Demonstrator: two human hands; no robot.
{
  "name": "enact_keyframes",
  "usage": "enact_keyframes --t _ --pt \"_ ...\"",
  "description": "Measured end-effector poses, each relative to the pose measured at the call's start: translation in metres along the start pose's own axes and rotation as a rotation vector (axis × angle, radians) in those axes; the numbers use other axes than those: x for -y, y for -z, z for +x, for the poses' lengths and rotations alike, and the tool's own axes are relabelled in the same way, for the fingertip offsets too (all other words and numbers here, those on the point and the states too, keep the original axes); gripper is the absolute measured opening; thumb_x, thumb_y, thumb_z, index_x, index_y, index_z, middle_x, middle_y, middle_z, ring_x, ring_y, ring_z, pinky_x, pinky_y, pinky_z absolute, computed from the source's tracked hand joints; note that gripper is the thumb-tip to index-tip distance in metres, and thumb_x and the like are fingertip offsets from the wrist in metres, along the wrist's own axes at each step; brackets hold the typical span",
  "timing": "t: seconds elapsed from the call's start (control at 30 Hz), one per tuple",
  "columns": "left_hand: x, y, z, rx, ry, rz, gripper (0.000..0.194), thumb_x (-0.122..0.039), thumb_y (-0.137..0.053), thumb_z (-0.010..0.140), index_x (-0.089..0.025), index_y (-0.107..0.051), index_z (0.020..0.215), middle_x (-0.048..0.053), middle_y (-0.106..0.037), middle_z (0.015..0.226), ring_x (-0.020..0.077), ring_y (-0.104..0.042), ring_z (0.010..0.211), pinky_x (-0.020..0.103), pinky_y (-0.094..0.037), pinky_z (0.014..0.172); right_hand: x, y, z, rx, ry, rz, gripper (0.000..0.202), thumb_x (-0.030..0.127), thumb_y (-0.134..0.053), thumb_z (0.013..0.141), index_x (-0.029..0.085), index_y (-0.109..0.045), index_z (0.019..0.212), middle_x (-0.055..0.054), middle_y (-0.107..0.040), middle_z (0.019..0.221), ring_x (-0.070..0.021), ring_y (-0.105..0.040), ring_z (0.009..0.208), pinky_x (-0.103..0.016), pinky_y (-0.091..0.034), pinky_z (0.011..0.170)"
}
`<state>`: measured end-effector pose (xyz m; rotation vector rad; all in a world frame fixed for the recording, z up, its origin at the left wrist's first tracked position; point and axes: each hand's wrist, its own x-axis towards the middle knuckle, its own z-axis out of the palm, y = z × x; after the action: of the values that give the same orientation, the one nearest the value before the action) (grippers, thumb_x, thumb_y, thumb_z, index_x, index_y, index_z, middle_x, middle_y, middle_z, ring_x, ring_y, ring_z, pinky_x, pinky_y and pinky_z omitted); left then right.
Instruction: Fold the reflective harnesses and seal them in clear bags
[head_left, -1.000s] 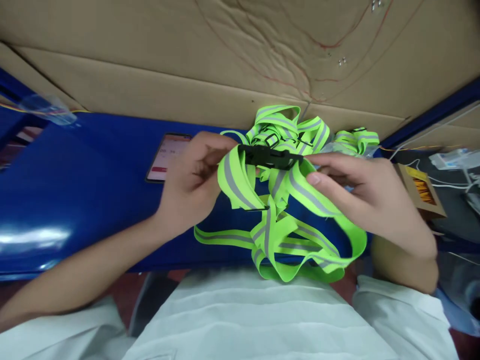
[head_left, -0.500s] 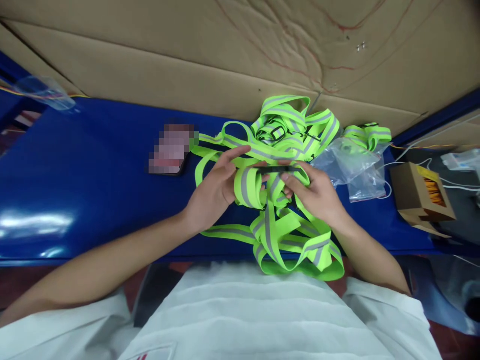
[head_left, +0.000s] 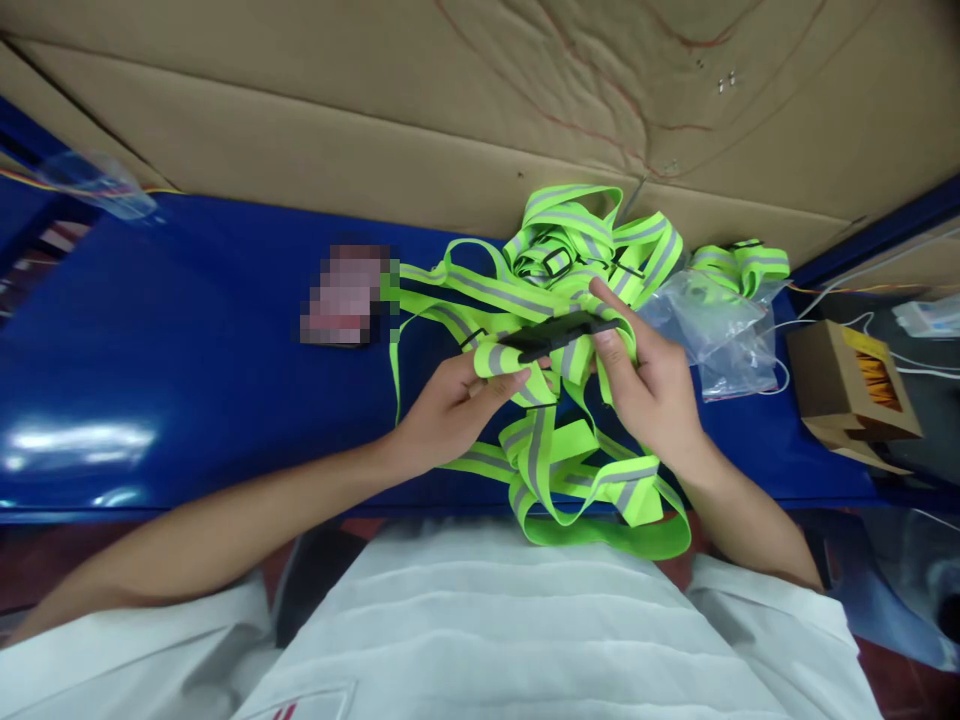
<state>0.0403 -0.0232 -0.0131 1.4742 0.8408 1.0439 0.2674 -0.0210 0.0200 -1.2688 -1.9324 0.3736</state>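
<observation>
The left hand (head_left: 442,415) pinches the fluorescent reflective strap (head_left: 538,455) and the right hand (head_left: 655,392) grips the black buckle (head_left: 561,335) at its right end, above the glossy blue bench (head_left: 202,330). The strap looks light and limp, the buckle stiff, its ends probably the surest hold. Behind stands a cardboard wall (head_left: 300,130).
</observation>
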Motion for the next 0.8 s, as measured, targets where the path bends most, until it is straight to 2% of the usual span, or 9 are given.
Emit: enact_keyframes --t 0.07,0.13,0.23,0.33,0.43,0.53,0.67,0.73,0.8 --pt "0.001 0.0 -0.001 -0.039 -0.029 0.008 0.032 -0.043 -0.062 0.104 -0.018 -0.08 0.113 0.006 -0.082 0.105 0.0217 -0.076 0.097 0.031 -0.059 0.092 0.004 0.005 -0.001 -0.059 0.032 -0.159 0.038 0.044 -0.055 0.106 0.021 -0.072 0.131 -0.009 -0.08 0.11 -0.0251 -0.075 0.09 -0.036 -0.057 0.081" --pt "0.002 0.0 -0.002 -0.048 -0.065 0.056 0.033 -0.043 -0.059 0.106 -0.019 -0.081 0.114 0.006 -0.081 0.109 0.0222 -0.075 0.102 0.033 -0.057 0.096 0.008 0.011 -0.001 -0.1 0.031 -0.276 0.029 0.045 -0.062 0.103 0.02 -0.076 0.102 -0.006 -0.075 0.084 -0.0196 -0.067 0.07 -0.032 -0.05 0.068" --pt "0.004 -0.003 -0.002 -0.069 -0.096 0.116 0.035 -0.042 -0.054 0.108 -0.019 -0.08 0.114 0.008 -0.08 0.117 0.0231 -0.073 0.113 0.034 -0.053 0.104 0.008 0.015 0.002 0.029 -0.069 -0.147 0.045 0.052 -0.063 0.101 0.02 -0.058 0.07 0.003 -0.049 0.055 -0.0107 -0.044 0.049 -0.028 -0.033 0.052" --pt "0.006 -0.004 -0.001 -0.133 -0.116 0.113 0.035 -0.044 -0.057 0.107 -0.02 -0.078 0.12 0.009 -0.074 0.132 0.023 -0.069 0.12 0.033 -0.051 0.106 0.002 0.012 0.006 0.205 -0.211 0.204 0.051 0.062 -0.063 0.099 0.022 -0.052 0.069 0.006 -0.044 0.054 -0.0097 -0.043 0.047 -0.026 -0.031 0.047" --pt "0.008 -0.001 0.001 -0.102 -0.087 0.087 0.036 -0.048 -0.059 0.105 -0.02 -0.079 0.116 0.008 -0.077 0.12 0.023 -0.071 0.111 0.033 -0.053 0.099 -0.005 0.004 0.009 0.288 -0.258 0.426 0.048 0.064 -0.066 0.096 0.022 -0.054 0.077 0.005 -0.05 0.059 -0.0118 -0.054 0.053 -0.025 -0.039 0.05" --pt "0.009 0.002 0.002 -0.056 -0.069 0.078 0.036 -0.049 -0.061 0.103 -0.019 -0.081 0.109 0.006 -0.079 0.106 0.0239 -0.071 0.104 0.034 -0.053 0.098 -0.01 -0.003 0.009 0.27 -0.164 0.379 0.044 0.056 -0.065 0.1 0.022 -0.049 0.076 0.006 -0.046 0.063 -0.0109 -0.049 0.057 -0.026 -0.038 0.056" --pt "0.011 0.004 0.002 -0.12 -0.094 0.082 0.033 -0.046 -0.061 0.103 -0.022 -0.078 0.119 0.009 -0.068 0.138 0.025 -0.065 0.123 0.038 -0.049 0.111 -0.01 -0.008 0.006 0.296 -0.119 0.301 0.041 0.051 -0.057 0.105 0.023 -0.045 0.078 0.006 -0.04 0.066 -0.0115 -0.04 0.06 -0.027 -0.034 0.058" --pt "0.01 0.005 0.002 -0.174 -0.122 0.128 0.032 -0.046 -0.062 0.103 -0.022 -0.079 0.115 0.01 -0.057 0.151 0.0271 -0.055 0.139 0.039 -0.044 0.118 -0.009 -0.008 0.006 0.271 -0.111 0.27 0.041 0.05 -0.054 0.106 0.023 -0.043 0.077 0.005 -0.041 0.069 -0.0121 -0.041 0.063 -0.028 -0.035 0.06" --pt "0.008 0.006 0.004 -0.189 -0.13 0.166 0.033 -0.048 -0.062 0.102 -0.022 -0.081 0.106 0.01 -0.056 0.151 0.0286 -0.05 0.145 0.039 -0.041 0.121 -0.008 -0.008 0.005 0.245 -0.092 0.251 0.042 0.048 -0.053 0.107 0.023 -0.04 0.075 0.004 -0.039 0.069 -0.0118 -0.04 0.064 -0.028 -0.033 0.06"
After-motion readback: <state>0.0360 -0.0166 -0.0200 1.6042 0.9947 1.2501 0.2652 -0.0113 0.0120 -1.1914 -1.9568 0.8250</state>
